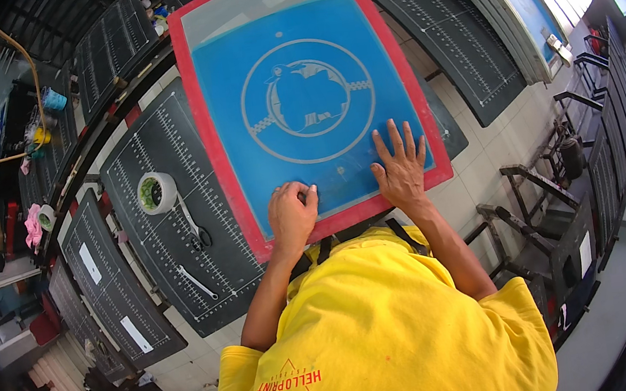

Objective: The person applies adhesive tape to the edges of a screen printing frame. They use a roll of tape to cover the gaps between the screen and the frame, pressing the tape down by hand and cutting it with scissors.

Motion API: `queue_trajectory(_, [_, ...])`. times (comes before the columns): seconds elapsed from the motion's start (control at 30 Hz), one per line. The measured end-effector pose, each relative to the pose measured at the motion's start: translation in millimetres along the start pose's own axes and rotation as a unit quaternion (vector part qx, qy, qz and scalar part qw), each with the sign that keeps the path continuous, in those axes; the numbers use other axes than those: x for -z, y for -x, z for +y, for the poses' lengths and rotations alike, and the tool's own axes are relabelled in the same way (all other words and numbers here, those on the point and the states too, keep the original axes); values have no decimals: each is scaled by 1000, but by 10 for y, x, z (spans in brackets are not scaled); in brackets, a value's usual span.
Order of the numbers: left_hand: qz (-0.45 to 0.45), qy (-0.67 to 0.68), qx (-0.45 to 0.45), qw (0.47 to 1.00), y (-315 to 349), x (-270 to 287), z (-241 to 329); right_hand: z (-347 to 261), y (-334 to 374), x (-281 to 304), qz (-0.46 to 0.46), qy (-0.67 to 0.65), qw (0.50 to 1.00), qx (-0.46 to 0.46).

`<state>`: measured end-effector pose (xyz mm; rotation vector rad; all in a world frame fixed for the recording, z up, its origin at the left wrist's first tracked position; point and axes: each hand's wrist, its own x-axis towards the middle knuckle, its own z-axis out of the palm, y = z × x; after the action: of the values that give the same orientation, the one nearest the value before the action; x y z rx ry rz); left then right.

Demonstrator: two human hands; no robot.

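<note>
One splay-fingered right hand (404, 171) (four o'clock) and curled left hand (291, 212) (seven o'clock; grip unclear) risked straining blue screen-printing mesh (308, 106) through uneven pressure.

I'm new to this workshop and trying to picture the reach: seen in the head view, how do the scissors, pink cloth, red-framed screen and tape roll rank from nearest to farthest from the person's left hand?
From the left hand:
1. Red-framed screen: right beneath it.
2. Scissors: to its left.
3. Tape roll: just left of the scissors.
4. Pink cloth: far left.
</note>
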<state>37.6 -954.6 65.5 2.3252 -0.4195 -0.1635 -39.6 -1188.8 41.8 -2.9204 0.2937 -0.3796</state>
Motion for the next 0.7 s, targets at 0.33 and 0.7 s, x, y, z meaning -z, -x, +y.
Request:
queue_trajectory(0.33, [1,8,-4,1000,-3,10,13,-255,84,-21,-41,4,999,31])
queue_trajectory(0.7, [18,6,-16,1000,16,-9,-24,-438,139,-35,-37,16,999,13])
